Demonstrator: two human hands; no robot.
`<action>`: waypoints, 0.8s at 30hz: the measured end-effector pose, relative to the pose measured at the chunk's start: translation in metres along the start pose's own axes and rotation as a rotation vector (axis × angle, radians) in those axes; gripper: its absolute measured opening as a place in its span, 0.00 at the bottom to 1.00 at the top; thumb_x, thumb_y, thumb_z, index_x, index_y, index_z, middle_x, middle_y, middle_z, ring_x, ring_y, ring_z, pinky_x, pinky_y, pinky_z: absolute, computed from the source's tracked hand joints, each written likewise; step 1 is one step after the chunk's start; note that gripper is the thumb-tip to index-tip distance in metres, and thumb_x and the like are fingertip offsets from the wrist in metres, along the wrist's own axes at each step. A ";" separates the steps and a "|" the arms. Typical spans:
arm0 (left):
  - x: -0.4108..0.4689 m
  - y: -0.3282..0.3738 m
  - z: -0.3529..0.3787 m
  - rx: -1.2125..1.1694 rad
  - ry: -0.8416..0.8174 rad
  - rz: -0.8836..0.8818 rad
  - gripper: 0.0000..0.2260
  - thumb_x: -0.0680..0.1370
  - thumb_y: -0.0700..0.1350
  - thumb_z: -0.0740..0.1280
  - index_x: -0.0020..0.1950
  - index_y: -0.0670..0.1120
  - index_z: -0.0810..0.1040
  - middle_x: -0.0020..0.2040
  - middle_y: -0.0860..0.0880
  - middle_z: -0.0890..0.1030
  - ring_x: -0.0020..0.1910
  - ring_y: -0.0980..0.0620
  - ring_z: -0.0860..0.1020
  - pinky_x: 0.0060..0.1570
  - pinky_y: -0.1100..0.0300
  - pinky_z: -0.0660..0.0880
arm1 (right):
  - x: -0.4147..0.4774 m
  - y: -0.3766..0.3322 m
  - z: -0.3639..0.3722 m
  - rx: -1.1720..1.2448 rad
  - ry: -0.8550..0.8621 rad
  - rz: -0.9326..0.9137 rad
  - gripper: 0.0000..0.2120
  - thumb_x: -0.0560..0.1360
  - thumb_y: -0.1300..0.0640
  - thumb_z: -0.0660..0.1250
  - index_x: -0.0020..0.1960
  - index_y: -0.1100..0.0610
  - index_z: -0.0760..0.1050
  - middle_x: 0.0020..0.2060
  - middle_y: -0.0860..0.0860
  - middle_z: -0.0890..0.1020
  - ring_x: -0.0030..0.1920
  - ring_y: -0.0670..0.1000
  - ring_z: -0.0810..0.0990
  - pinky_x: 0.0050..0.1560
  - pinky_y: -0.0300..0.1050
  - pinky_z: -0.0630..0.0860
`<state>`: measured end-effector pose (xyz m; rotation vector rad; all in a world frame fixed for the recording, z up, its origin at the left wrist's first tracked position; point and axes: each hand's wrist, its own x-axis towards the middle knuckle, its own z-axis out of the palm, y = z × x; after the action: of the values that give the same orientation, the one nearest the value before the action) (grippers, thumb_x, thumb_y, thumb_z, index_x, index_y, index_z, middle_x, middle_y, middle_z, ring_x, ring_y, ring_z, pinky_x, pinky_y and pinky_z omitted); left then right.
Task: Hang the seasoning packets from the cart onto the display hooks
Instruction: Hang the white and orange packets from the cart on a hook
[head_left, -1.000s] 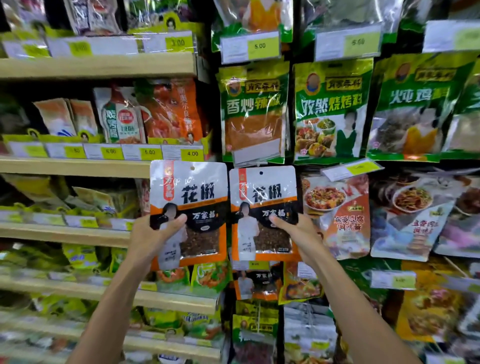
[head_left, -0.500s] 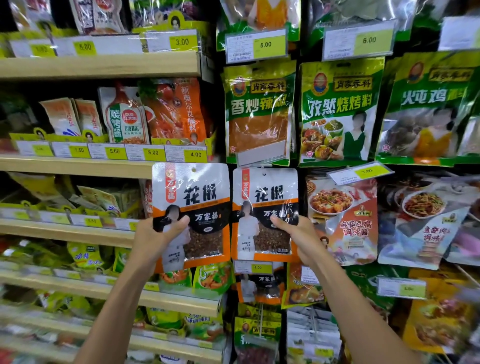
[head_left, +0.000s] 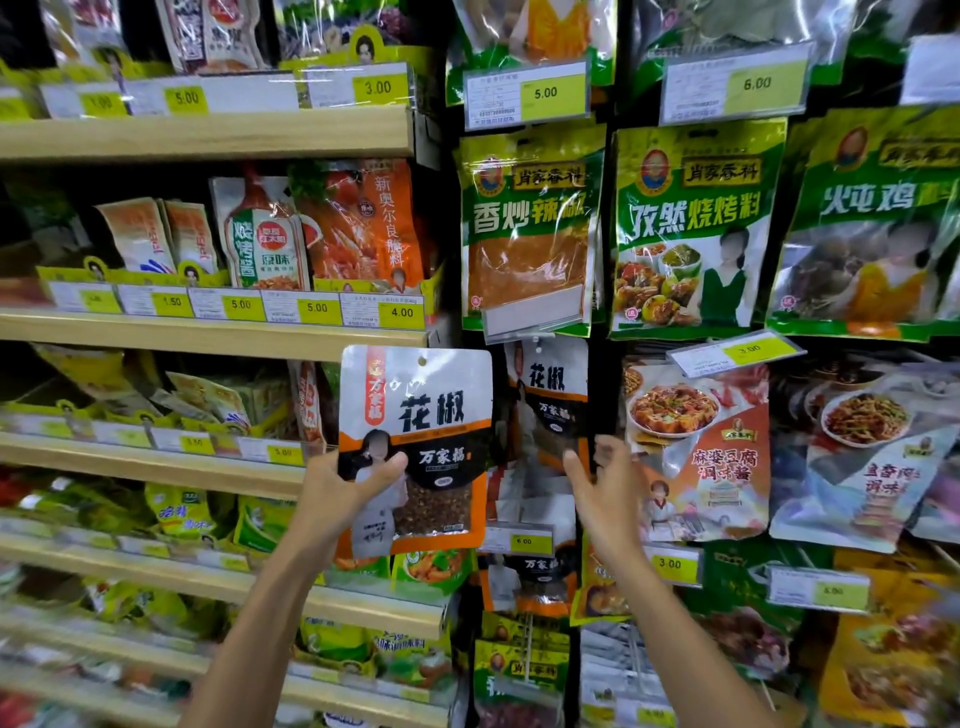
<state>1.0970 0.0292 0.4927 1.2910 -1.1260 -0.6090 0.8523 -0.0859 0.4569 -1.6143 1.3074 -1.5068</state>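
Note:
My left hand (head_left: 349, 488) grips a white, orange and black peppercorn packet (head_left: 421, 415) by its lower left corner, upright in front of the shelf end. A second identical packet (head_left: 550, 395) hangs further back in the hook column, turned partly edge-on, its top at a small white hook (head_left: 540, 340). My right hand (head_left: 605, 483) pinches this packet's lower edge between thumb and fingers. More of the same packets (head_left: 530, 571) hang on the hook below. The cart is out of view.
Green seasoning packets (head_left: 527, 234) hang above, and red mapo tofu sauce packets (head_left: 696, 441) hang right of my right hand. Wooden shelves (head_left: 208, 338) with sachets and yellow price tags fill the left side. A clear price holder (head_left: 535, 317) juts out just above the hook.
The right-hand packet has gone back onto the hook and turned partly edge-on. My right hand slid to its lower edge. The left packet has stayed in place.

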 end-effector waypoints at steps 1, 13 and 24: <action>0.000 0.000 0.003 -0.009 -0.014 0.003 0.22 0.67 0.52 0.73 0.28 0.51 0.59 0.24 0.57 0.60 0.25 0.57 0.64 0.34 0.55 0.64 | -0.015 0.000 -0.001 0.003 0.048 -0.063 0.17 0.77 0.52 0.66 0.63 0.56 0.68 0.54 0.46 0.73 0.59 0.50 0.74 0.56 0.41 0.70; 0.008 0.013 0.061 0.152 -0.087 0.158 0.11 0.71 0.56 0.71 0.42 0.48 0.81 0.36 0.53 0.82 0.36 0.57 0.79 0.37 0.63 0.76 | -0.034 -0.027 -0.006 0.474 -0.371 0.186 0.16 0.68 0.49 0.73 0.55 0.50 0.80 0.52 0.50 0.85 0.56 0.50 0.82 0.61 0.57 0.76; 0.098 0.027 0.030 1.022 0.549 0.971 0.12 0.81 0.41 0.59 0.60 0.37 0.76 0.57 0.37 0.78 0.57 0.37 0.76 0.60 0.46 0.70 | -0.003 -0.021 -0.017 0.440 -0.239 0.162 0.14 0.74 0.57 0.70 0.59 0.51 0.75 0.55 0.41 0.81 0.57 0.38 0.77 0.61 0.42 0.73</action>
<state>1.1012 -0.0632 0.5452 1.3574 -1.4293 1.1121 0.8424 -0.0723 0.4780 -1.3215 0.8773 -1.3394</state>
